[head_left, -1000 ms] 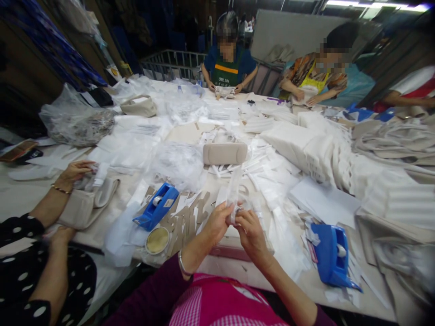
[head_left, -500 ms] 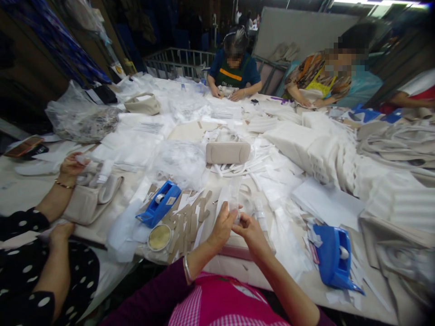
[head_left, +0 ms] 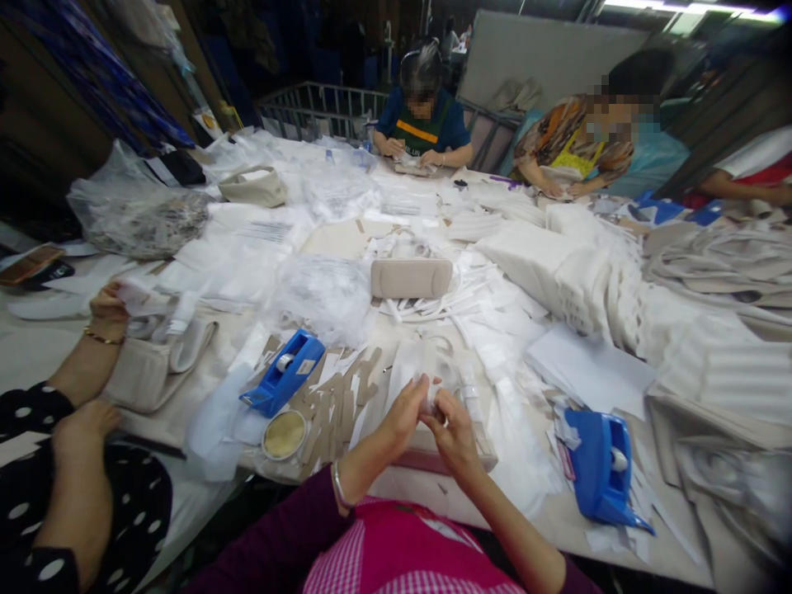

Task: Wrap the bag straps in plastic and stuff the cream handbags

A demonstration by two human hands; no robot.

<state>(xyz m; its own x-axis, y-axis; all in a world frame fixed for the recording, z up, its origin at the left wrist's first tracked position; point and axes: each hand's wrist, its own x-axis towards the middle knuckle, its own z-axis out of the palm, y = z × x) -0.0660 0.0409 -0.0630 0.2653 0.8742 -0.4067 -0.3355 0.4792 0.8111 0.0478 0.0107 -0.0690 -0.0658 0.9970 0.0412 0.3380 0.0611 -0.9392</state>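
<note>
Close in front of me, my left hand (head_left: 405,412) and my right hand (head_left: 451,425) meet with fingers pinched. Between them is white translucent wrapping (head_left: 431,394), held by both. Just beneath my hands lies a beige bag (head_left: 486,450), its lower edge near the table's front. White wrapped parts of it stand up behind my fingers. Further back, another beige bag (head_left: 412,279) sits on the table with its flat side facing me.
A blue tape dispenser (head_left: 285,373), a round tin (head_left: 285,435) and brown strips (head_left: 334,417) lie left. Another blue dispenser (head_left: 600,466) and white sheets (head_left: 591,371) are right. A co-worker's hand (head_left: 110,304) is beside a bag (head_left: 145,367). Other people work across the table.
My fingers have shifted slightly on the wrapping, and my right fingers are more curled. The co-worker's hands at left have moved left. The view has shifted a little.
</note>
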